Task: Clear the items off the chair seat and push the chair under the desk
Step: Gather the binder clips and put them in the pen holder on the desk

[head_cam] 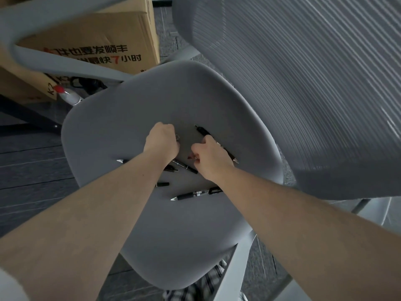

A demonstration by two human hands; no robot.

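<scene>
While pens (pixel 196 194) still litter the chair seat (pixel 134 118), our left hand (pixel 161 141) and right hand (pixel 211 156) each close a grip on small metal clips, gathering them for removal.

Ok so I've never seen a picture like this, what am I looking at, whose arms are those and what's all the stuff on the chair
This is a single view from a camera worn on a person's head, looking down, so the arms are their own. Below is a grey chair seat with its mesh backrest on the right. Several black pens lie on the seat, one being the pen nearest the camera. The left hand is closed on something with a small metal ring; the right hand pinches a small metal item I can't identify. A cardboard box sits behind.
</scene>
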